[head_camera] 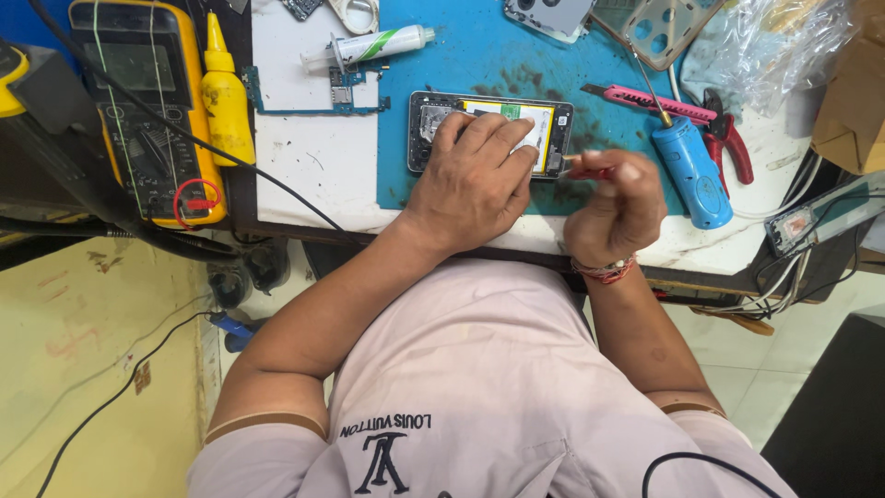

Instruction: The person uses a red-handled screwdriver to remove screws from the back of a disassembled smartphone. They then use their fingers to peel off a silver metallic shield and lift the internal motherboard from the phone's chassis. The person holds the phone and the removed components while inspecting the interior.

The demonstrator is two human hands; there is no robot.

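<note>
An opened phone (433, 115) with its back off lies on a blue mat (479, 55), its battery and inner parts showing. My left hand (475, 180) lies flat over the phone's near half and presses it down. My right hand (618, 207) is closed on a small red-handled tool (590, 171) whose tip sits at the phone's right end. A red thread band circles my right wrist.
A yellow multimeter (147, 101) and yellow bottle (226, 92) stand at the left. A circuit board (318, 97) and syringe tube (369, 46) lie behind the phone. A blue screwdriver (691, 171), pink cutter (650, 101), red pliers (728, 138) and plastic bags (774, 46) sit right.
</note>
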